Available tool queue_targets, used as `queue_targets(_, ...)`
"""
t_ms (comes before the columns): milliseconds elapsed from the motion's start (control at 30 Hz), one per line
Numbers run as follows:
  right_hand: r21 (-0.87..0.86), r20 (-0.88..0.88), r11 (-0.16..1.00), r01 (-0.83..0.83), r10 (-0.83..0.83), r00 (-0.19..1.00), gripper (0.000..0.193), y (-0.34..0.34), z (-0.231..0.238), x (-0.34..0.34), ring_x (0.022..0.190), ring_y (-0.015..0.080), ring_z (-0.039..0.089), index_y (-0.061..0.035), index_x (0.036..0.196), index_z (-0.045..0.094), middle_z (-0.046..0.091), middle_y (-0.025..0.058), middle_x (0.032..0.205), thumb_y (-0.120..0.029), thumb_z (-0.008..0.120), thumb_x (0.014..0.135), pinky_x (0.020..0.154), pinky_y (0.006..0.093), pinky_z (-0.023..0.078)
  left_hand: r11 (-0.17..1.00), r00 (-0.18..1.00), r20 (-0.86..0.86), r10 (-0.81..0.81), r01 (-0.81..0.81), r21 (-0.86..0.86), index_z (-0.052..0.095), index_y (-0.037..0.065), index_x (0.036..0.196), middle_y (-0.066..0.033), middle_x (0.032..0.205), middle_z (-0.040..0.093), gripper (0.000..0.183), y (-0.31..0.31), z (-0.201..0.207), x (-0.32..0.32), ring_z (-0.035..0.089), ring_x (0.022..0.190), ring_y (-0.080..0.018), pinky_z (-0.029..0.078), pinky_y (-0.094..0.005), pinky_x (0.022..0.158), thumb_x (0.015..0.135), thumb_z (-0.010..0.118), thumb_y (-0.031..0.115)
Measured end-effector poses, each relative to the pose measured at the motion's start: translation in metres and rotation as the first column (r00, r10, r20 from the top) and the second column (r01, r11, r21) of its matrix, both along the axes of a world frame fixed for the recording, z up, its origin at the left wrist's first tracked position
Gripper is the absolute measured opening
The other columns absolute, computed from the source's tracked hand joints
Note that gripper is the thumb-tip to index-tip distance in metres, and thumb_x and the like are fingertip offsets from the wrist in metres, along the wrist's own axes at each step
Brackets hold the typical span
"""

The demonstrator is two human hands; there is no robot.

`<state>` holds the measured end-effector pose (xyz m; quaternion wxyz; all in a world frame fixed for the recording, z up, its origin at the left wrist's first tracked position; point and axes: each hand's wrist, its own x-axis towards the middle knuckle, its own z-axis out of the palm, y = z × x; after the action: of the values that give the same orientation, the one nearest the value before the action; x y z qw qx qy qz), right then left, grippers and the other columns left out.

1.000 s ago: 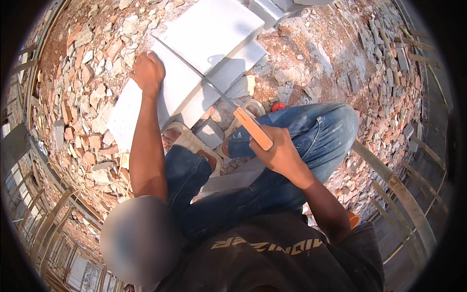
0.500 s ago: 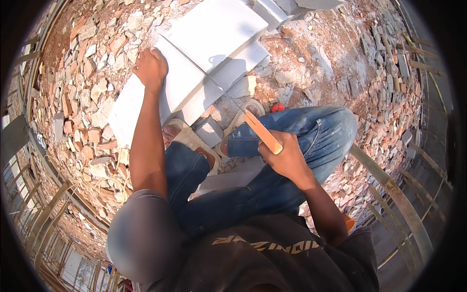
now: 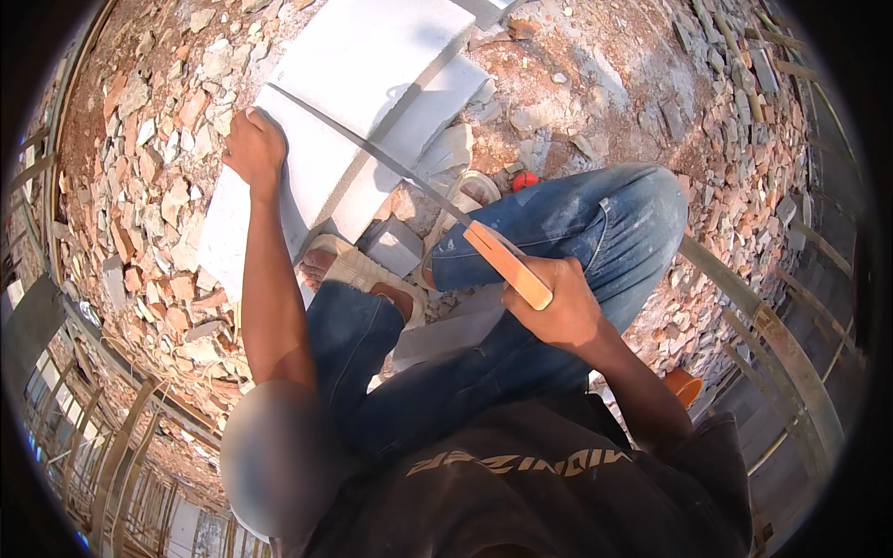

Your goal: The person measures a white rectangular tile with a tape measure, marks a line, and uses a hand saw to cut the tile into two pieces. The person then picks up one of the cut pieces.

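A thick white block (image 3: pixel 377 51) lies on top of another pale slab (image 3: pixel 449 98) in front of me. Across its upper face runs the thin blade of a handsaw (image 3: pixel 358 139), slanting from the block's far left edge down toward my right knee. My right hand (image 3: pixel 561 307) is wrapped round the saw's orange handle. At the block's left edge my left hand (image 3: pixel 254 149) presses down with bent fingers, just left of the blade's tip. How the fingers meet the edge is partly hidden. Whether the blade has sunk into the block I cannot tell.
My sandalled feet (image 3: pixel 349 265) stand close to the block's near side, beside a small grey block (image 3: pixel 393 246). Broken brick and stone rubble (image 3: pixel 177 200) covers the ground on both sides. A red round object (image 3: pixel 525 180) lies past my right foot, and an orange container (image 3: pixel 684 386) stands by my right elbow.
My right hand has drawn the saw back toward me, its tip now nearer the block's left edge. The view has shifted a little. My left hand stays at the block's edge.
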<state>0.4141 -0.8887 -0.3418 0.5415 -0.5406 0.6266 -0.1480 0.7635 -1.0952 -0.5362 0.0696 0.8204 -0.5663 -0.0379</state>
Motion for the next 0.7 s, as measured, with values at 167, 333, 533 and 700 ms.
queue_targets(167,-0.05,-0.075,0.999,-0.017,0.013,0.997,0.024,-0.071,-0.047,0.044,0.07,0.0414,0.067,0.0025,0.092,0.069,0.067,0.0232,0.075,-0.02,0.067,0.082,0.066,0.0423,0.054,1.0,1.0,-0.001,-0.014,0.014,0.015,0.062,0.003,0.126,-0.0168,0.131,0.064,0.05,-0.007,-0.008,-0.006,0.057,0.121,-0.0391,0.034,-0.0587,0.105,0.105,0.032,0.036)
queue_targets(333,-0.064,0.049,0.998,0.004,-0.001,0.999,0.028,-0.057,-0.074,0.058,0.072,0.0457,0.065,0.0026,0.096,0.069,0.065,0.0256,0.076,-0.022,0.067,0.082,0.065,0.0438,0.053,0.999,0.999,-0.019,0.029,-0.028,0.043,0.06,0.003,0.134,-0.0163,0.135,0.062,0.053,-0.006,-0.01,0.012,0.056,0.125,-0.0375,0.032,-0.0593,0.108,0.105,0.031,0.037)
queue_targets(533,-0.02,-0.008,1.0,0.022,-0.022,1.0,0.017,0.021,0.007,-0.011,0.071,0.043,0.066,0.0028,0.09,0.067,0.065,0.0222,0.073,-0.01,0.068,0.079,0.064,0.0403,0.053,0.999,1.0,-0.02,0.023,-0.022,0.04,0.06,0.003,0.132,-0.0176,0.132,0.064,0.052,-0.008,0.002,-0.005,0.058,0.121,-0.0388,0.033,-0.0583,0.108,0.104,0.032,0.036)
queue_targets(700,-0.046,-0.108,0.999,0.016,-0.02,0.994,0.032,-0.105,-0.071,0.092,0.072,0.0456,0.068,0.007,0.088,0.07,0.067,0.0275,0.074,-0.025,0.069,0.081,0.068,0.0498,0.056,0.996,0.999,-0.036,0.02,-0.017,0.082,0.064,0.002,0.123,-0.0189,0.128,0.066,0.051,-0.015,-0.002,-0.002,0.059,0.119,-0.041,0.034,-0.0605,0.106,0.103,0.031,0.036)
